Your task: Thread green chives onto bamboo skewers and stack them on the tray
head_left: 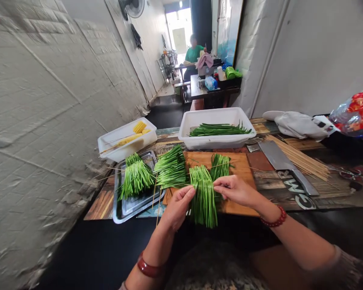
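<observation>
Bundle (pixel 204 205) pinched by left hand (pixel 178 204) and right hand (pixel 237 189); skewered greens (pixel 136 179) on tray (pixel 139 208) look done, loose greens (pixel 219 129) left in bin (pixel 214 142)

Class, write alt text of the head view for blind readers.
A left hand and right hand hold a bunch of green stalks partly over a wooden board; a metal tray stands left of it, a knife right.
</observation>
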### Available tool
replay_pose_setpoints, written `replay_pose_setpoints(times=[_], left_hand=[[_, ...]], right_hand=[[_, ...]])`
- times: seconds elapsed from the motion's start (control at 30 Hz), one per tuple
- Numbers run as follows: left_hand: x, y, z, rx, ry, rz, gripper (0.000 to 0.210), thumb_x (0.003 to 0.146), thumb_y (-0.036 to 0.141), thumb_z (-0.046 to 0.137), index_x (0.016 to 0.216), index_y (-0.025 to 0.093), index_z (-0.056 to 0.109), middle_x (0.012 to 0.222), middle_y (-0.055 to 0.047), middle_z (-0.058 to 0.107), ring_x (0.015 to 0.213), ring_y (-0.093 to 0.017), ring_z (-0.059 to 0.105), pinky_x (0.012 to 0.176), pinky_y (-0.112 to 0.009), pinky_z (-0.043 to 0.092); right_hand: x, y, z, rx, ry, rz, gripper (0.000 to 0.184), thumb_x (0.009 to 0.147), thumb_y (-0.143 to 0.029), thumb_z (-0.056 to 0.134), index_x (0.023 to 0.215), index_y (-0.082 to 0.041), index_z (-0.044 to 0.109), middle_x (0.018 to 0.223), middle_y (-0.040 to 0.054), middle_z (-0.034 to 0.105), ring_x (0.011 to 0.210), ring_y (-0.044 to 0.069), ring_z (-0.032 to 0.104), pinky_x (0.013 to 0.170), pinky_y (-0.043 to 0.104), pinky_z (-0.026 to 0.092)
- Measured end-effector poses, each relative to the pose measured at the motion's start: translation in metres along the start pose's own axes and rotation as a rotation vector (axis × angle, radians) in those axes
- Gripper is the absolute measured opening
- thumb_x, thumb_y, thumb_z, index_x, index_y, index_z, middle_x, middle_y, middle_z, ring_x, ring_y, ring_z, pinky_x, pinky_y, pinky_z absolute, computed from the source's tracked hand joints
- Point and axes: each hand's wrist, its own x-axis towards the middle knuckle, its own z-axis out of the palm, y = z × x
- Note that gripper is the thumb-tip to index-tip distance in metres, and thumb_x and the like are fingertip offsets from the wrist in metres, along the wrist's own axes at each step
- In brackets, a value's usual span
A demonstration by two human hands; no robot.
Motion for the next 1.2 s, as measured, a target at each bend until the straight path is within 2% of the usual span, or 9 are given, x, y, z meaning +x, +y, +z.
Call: replay_pose_setpoints(times=[0.1, 0.2, 0.27, 0.4, 0.5, 0.63, 0.73, 0.87, 1.2], left_hand=[[0.003, -0.007, -0.007, 0.100, 0.010, 0.034, 0.034, 0.078, 0.046, 0.072, 0.084, 0.013, 0.074, 0.075, -0.003, 0.066, 0.071, -0.014, 0.055, 0.069, -0.023, 0.042], [0.004, -0.010, -0.012, 0.244, 0.080, 0.109, 0.032, 0.078, 0.045, 0.072, 0.080, 0.013, 0.073, 0.075, -0.002, 0.066, 0.071, -0.014, 0.055, 0.069, -0.023, 0.042], [-0.001, -0.008, -0.013, 0.252, 0.066, 0.105, 0.031, 0.080, 0.045, 0.070, 0.085, 0.014, 0.075, 0.078, -0.003, 0.069, 0.073, -0.016, 0.057, 0.071, -0.024, 0.043], [-0.023, 0.000, -0.014, 0.107, -0.110, -0.005, 0.040, 0.078, 0.042, 0.073, 0.111, 0.019, 0.073, 0.103, -0.008, 0.073, 0.092, -0.023, 0.065, 0.087, -0.031, 0.048], [-0.039, 0.003, -0.014, 0.086, -0.174, -0.022, 0.049, 0.073, 0.037, 0.078, 0.119, 0.021, 0.070, 0.115, -0.011, 0.071, 0.107, -0.030, 0.064, 0.098, -0.038, 0.045], [-0.044, -0.002, -0.014, 0.054, -0.166, -0.006, 0.035, 0.076, 0.037, 0.075, 0.104, 0.016, 0.077, 0.107, -0.012, 0.074, 0.108, -0.032, 0.064, 0.098, -0.038, 0.046], [-0.043, -0.008, -0.016, -0.113, -0.167, -0.061, 0.034, 0.078, 0.036, 0.075, 0.103, 0.014, 0.076, 0.104, -0.014, 0.075, 0.099, -0.031, 0.069, 0.090, -0.039, 0.052], [-0.044, -0.011, -0.019, -0.316, -0.084, -0.132, 0.035, 0.076, 0.032, 0.077, 0.104, 0.012, 0.074, 0.106, -0.016, 0.074, 0.092, -0.030, 0.072, 0.087, -0.043, 0.054], [-0.044, -0.016, -0.022, -0.401, -0.152, -0.146, 0.034, 0.077, 0.027, 0.077, 0.106, 0.010, 0.073, 0.109, -0.016, 0.074, 0.093, -0.029, 0.072, 0.089, -0.041, 0.056]], right_hand=[[0.000, 0.005, 0.009, 0.006, 0.024, 0.030, 0.021, 0.089, -0.030, 0.057, 0.078, -0.016, 0.069, 0.054, -0.0024, 0.058, 0.050, 0.012, 0.051, 0.052, 0.023, 0.037], [-0.002, 0.005, 0.017, -0.001, 0.053, 0.030, 0.020, 0.089, -0.026, 0.055, 0.077, -0.016, 0.067, 0.056, -0.0021, 0.059, 0.052, 0.012, 0.053, 0.052, 0.023, 0.037], [-0.008, 0.000, 0.020, -0.002, 0.067, 0.029, 0.020, 0.090, -0.025, 0.055, 0.077, -0.016, 0.067, 0.057, -0.0020, 0.060, 0.053, 0.012, 0.054, 0.053, 0.022, 0.037], [-0.026, -0.022, 0.027, -0.010, 0.040, 0.010, 0.022, 0.093, -0.027, 0.054, 0.079, -0.018, 0.068, 0.059, -0.0022, 0.061, 0.053, 0.012, 0.056, 0.054, 0.023, 0.039], [-0.034, -0.042, 0.031, -0.073, 0.010, -0.092, 0.022, 0.094, -0.028, 0.054, 0.082, -0.019, 0.070, 0.063, -0.0009, 0.065, 0.056, 0.013, 0.058, 0.061, 0.025, 0.043], [-0.029, -0.056, 0.035, -0.139, 0.025, -0.173, 0.023, 0.096, -0.027, 0.053, 0.084, -0.020, 0.072, 0.071, 0.0016, 0.071, 0.066, 0.016, 0.064, 0.068, 0.027, 0.047], [-0.022, -0.056, 0.034, -0.190, -0.001, -0.202, 0.020, 0.096, -0.023, 0.051, 0.096, -0.020, 0.071, 0.087, 0.0041, 0.075, 0.081, 0.019, 0.069, 0.076, 0.029, 0.049], [-0.023, -0.050, 0.027, -0.327, 0.043, -0.192, 0.022, 0.097, -0.020, 0.049, 0.111, -0.020, 0.066, 0.102, 0.0075, 0.073, 0.092, 0.022, 0.068, 0.080, 0.033, 0.050], [-0.025, -0.046, 0.034, -0.454, -0.002, -0.233, 0.022, 0.099, -0.021, 0.047, 0.095, -0.019, 0.068, 0.085, 0.0051, 0.068, 0.078, 0.019, 0.064, 0.070, 0.030, 0.047]])
